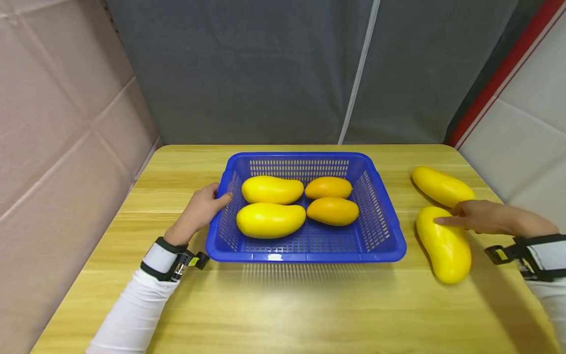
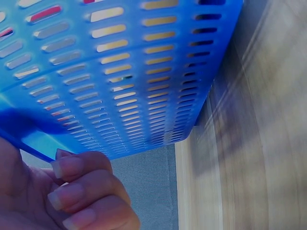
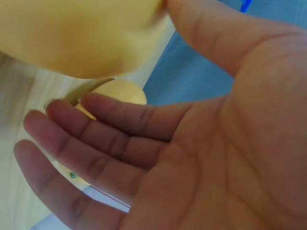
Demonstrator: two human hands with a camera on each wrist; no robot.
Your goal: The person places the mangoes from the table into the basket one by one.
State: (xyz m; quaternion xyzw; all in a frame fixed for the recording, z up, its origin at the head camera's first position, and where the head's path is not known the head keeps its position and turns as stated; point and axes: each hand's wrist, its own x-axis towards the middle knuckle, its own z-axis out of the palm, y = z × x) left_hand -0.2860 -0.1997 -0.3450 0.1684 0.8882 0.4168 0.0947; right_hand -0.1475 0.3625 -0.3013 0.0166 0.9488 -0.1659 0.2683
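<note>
My left hand [image 1: 199, 209] holds the left rim of a blue plastic basket [image 1: 305, 256], thumb over the edge; in the left wrist view its curled fingers [image 2: 91, 187] are at the outer side. Inside the basket lie two large yellow mangoes, a rear one [image 1: 271, 190] and a front one [image 1: 270, 220], beside two smaller orange ones [image 1: 328, 188]. At the right, my right hand [image 1: 491, 217] reaches over a large yellow mango [image 1: 444, 246], its thumb touching the upper part. The right wrist view shows the other fingers [image 3: 96, 167] extended, apart from that mango.
Another yellow mango [image 1: 442, 187] lies behind, close to the right hand. The wooden table [image 1: 283, 314] ends at a grey curtain [image 1: 247, 73] at the back. Light padded walls stand at left [image 1: 66, 123] and right [image 1: 530, 132].
</note>
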